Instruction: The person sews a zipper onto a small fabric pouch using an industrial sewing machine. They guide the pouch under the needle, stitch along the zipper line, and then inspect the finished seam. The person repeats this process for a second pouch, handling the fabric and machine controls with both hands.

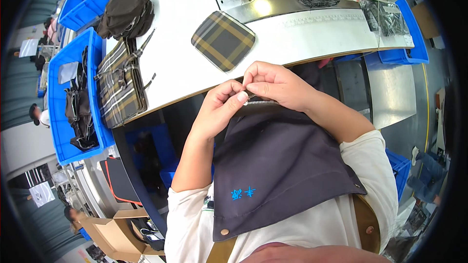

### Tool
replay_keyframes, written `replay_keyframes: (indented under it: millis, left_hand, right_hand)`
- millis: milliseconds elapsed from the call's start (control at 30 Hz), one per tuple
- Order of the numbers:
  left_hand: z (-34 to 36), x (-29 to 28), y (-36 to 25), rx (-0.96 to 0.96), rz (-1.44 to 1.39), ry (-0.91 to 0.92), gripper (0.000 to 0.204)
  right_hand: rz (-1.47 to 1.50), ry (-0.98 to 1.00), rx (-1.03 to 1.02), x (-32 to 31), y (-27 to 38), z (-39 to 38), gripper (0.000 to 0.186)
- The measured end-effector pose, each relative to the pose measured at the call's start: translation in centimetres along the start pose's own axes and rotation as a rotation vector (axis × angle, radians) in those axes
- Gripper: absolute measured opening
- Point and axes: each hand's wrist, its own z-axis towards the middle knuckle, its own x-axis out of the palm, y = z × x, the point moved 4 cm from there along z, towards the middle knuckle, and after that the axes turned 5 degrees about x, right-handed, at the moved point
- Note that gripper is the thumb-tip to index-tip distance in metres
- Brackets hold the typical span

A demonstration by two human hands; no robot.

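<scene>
Metal-toothed zipper (264,102) pinched in two bare hands, just off the near edge of the white sewing table (170,44).
From my remote post I saw the left hand (219,109) and right hand (282,86) meet at the fingertips, thumbs closed on curled forefingers with next to no gap, gripping the zipper; exactly what lay between the tips was hidden. It sat above the dark apron (287,151), the plaid fabric panel (223,40) lying apart on the table beyond. I judged it light, its tape soft and floppy, its teeth stiffer and slick, nothing fragile; best hold, tape edges clear of the teeth. Visible long axis ran roughly left to right across the body, bending toward the fingertips; which end was top, I couldn't tell.
</scene>
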Motion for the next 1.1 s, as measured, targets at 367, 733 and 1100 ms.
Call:
replay_keyframes:
  millis: [367,733,1100]
  left_hand:
    - [-1.9,-1.8,2.7,-0.069,-0.022,0.034,0.017]
    - [-1.5,-3.4,3.2,0.100,-0.709,-0.457,0.024]
    - [-1.1,-5.9,1.1,0.058,-0.470,-0.272,0.035]
  right_hand:
    - [0.377,-0.050,0.000,-2.3,2.5,-0.9,0.008]
    - [0.356,0.102,0.077,-1.7,0.4,-0.9,0.065]
    - [-0.336,0.071,0.070,-1.8,-0.6,-0.6,0.026]
